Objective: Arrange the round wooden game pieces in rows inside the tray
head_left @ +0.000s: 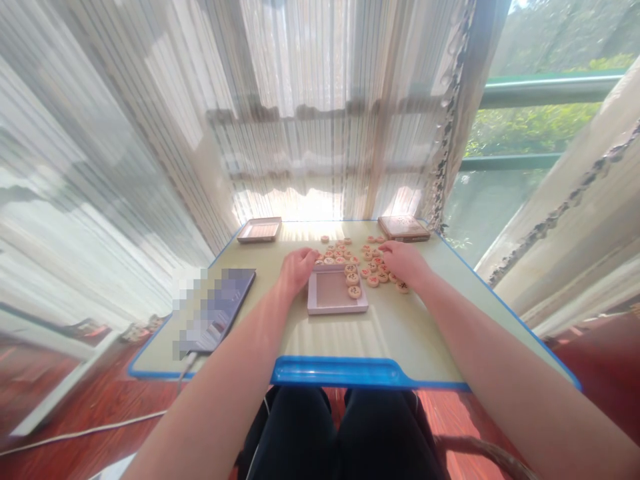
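Observation:
A shallow box [337,309] with pale walls lies on the table in front of me. Three round wooden Chinese chess pieces [353,280] form a column along its right side. Beyond and to the right, loose Chinese chess pieces [379,261] lie scattered, with red or dark characters. My left hand [299,265] is at the box's far left corner, fingers curled beside the nearest pieces; what they hold, if anything, is hidden. Over the right part of the scatter is my right hand [403,260], its fingers bent together at the pieces; their grip is too small to make out.
An open tray-like lid [260,229] lies at the far left, and a flat closed box [404,227] at the far right. On the left rests a dark tablet or laptop [225,310] with a white cable [187,365]. A blue trough [340,371] runs along the table's near edge.

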The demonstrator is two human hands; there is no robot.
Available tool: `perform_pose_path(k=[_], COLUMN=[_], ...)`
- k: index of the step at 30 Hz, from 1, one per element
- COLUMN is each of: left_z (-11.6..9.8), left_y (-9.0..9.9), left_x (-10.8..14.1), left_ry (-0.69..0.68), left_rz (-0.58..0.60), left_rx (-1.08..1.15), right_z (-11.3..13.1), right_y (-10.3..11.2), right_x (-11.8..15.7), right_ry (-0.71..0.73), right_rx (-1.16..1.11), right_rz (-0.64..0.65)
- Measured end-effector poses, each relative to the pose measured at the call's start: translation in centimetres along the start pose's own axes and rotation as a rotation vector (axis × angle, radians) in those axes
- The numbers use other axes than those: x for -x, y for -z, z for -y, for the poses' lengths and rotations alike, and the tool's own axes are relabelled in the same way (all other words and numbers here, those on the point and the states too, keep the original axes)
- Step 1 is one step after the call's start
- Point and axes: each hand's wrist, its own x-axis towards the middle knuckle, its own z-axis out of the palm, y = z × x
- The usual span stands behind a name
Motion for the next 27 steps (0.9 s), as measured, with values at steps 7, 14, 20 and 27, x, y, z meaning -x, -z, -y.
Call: perform_pose_path(k=[7, 14, 20, 27], left_z=[-0.2, -0.1, 0.3, -0.2], left_y=[0.0, -0.1, -0.4, -0.3], left_x=[0.2, 0.2, -0.1, 0.4], left_ry=[0.02, 0.048, 0.054, 0.006], left_rz=[0.051, 0.101, 0.196, 0.195], left_rx=[0.037, 0.068, 0.141, 0.17], right_z=[0.1, 0.4, 0.3, -0.1], right_y=[0.2, -0.2, 0.3, 1.7], right_x=[0.1, 0.4, 0.5, 0.8], right_ry=[-0.019, 0.058, -0.005, -0.132], right_rx=[0.056, 0.077, 0.116, 0.173], right_rz=[0.027, 0.055, 0.024, 0.018])
